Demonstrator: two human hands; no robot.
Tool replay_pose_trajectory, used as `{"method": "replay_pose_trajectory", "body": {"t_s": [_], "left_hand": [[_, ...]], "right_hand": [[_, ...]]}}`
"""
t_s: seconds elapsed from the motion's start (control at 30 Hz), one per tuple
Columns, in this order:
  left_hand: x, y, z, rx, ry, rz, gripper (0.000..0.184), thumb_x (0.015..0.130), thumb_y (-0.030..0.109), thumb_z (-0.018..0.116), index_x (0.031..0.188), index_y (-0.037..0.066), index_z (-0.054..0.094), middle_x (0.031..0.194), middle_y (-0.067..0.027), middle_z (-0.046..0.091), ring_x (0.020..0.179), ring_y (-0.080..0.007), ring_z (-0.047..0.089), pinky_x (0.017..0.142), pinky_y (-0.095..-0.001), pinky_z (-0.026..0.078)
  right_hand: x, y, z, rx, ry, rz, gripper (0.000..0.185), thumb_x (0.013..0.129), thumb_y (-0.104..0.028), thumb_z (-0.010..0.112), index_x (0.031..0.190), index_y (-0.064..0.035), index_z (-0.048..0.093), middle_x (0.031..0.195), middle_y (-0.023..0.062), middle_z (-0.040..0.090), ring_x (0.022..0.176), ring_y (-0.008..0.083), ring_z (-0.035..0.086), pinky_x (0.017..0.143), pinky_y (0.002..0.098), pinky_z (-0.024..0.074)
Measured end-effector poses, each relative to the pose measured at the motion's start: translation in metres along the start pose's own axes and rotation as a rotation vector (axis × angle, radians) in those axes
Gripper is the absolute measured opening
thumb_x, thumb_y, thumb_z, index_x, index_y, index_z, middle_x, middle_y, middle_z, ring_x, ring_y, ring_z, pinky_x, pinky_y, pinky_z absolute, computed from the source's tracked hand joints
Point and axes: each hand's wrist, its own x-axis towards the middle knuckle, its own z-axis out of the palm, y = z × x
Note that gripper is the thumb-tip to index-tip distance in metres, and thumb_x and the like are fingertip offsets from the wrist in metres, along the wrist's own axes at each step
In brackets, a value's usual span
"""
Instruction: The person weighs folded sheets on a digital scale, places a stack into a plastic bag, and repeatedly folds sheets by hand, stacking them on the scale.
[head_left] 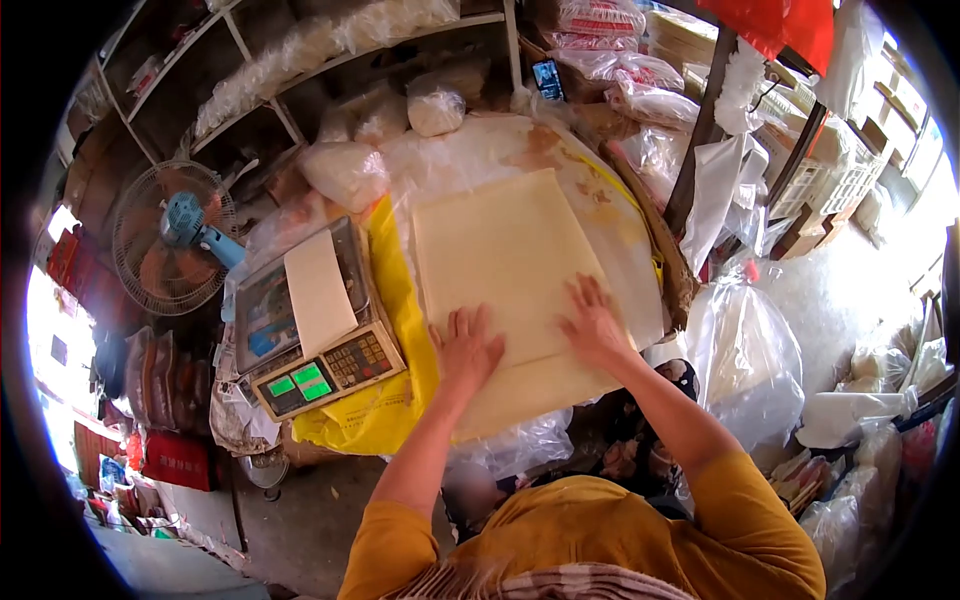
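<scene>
Large pale yellow sheets (510,260) lie flat on the table in front of me, their near end reaching the table's front edge. My left hand (467,346) rests on their left side, fingers apart and palm down. On the right side, my right hand (596,322) lies with its fingers spread, slightly blurred. Neither hand grips anything. Left of the sheets is a yellow plastic bag (385,400), partly under a digital scale (325,372) with lit green displays. A pale piece of sheet (318,293) lies on the scale's tray.
A fan (180,225) stands at the left. Filled plastic bags (343,175) sit along the table's back left, below shelves (250,50). A phone (547,80) is at the back. A large clear bag (742,355) hangs at the right, beside a dark post (700,135).
</scene>
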Motion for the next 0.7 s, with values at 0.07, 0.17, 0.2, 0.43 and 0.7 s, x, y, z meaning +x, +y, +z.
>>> {"method": "replay_pose_trajectory", "body": {"t_s": [0.07,0.17,0.2,0.43,0.7], "left_hand": [[-0.002,0.007,-0.018,0.047,-0.072,-0.089,0.059,0.086,0.045,0.055,0.134,0.012,0.045,0.129,-0.0143,0.048,0.126,-0.0301,0.04,0.102,-0.0564,0.029],[-0.015,0.006,-0.008,-0.148,-0.191,-0.107,0.058,0.086,0.047,0.056,0.13,0.008,0.049,0.112,-0.0157,0.059,0.109,-0.0302,0.054,0.09,-0.0477,0.042],[-0.021,0.003,-0.004,-0.254,-0.226,-0.103,0.059,0.086,0.048,0.056,0.128,0.007,0.05,0.107,-0.0163,0.061,0.102,-0.0302,0.058,0.085,-0.0442,0.047],[-0.064,-0.007,-0.024,-1.628,0.044,-0.288,0.07,0.078,0.002,0.068,0.141,0.002,0.035,0.126,-0.0069,0.056,0.106,-0.0147,0.057,0.085,-0.0262,0.048],[-0.019,-0.171,-0.159,-1.468,0.563,-0.312,0.075,0.073,-0.01,0.055,0.144,0.001,0.03,0.133,-0.0114,0.051,0.11,-0.0182,0.056,0.092,-0.0281,0.046]], "right_hand": [[-0.004,-0.015,-0.024,0.066,0.115,0.144,0.054,0.087,-0.026,0.06,0.132,-0.0022,0.043,0.123,0.0221,0.054,0.124,0.0344,0.045,0.101,0.0426,0.0375],[-0.02,-0.049,-0.051,0.523,-0.268,0.729,0.049,0.086,-0.02,0.062,0.128,-0.0006,0.046,0.101,0.0147,0.065,0.099,0.0262,0.062,0.084,0.0357,0.0486],[-0.03,-0.038,-0.028,0.625,-0.219,0.627,0.046,0.086,-0.018,0.063,0.126,-0.0008,0.048,0.099,0.0125,0.065,0.095,0.022,0.062,0.082,0.033,0.0492],[-0.015,-0.078,-0.007,1.196,-0.347,0.363,0.046,0.091,-0.013,0.059,0.132,-0.0004,0.043,0.097,0.0076,0.066,0.088,0.0099,0.061,0.077,0.0262,0.0489],[-0.016,-0.081,0.024,0.859,-0.47,0.201,0.045,0.093,-0.012,0.054,0.133,0.004,0.04,0.101,0.0158,0.066,0.079,0.0186,0.067,0.068,0.0279,0.0534]]}}
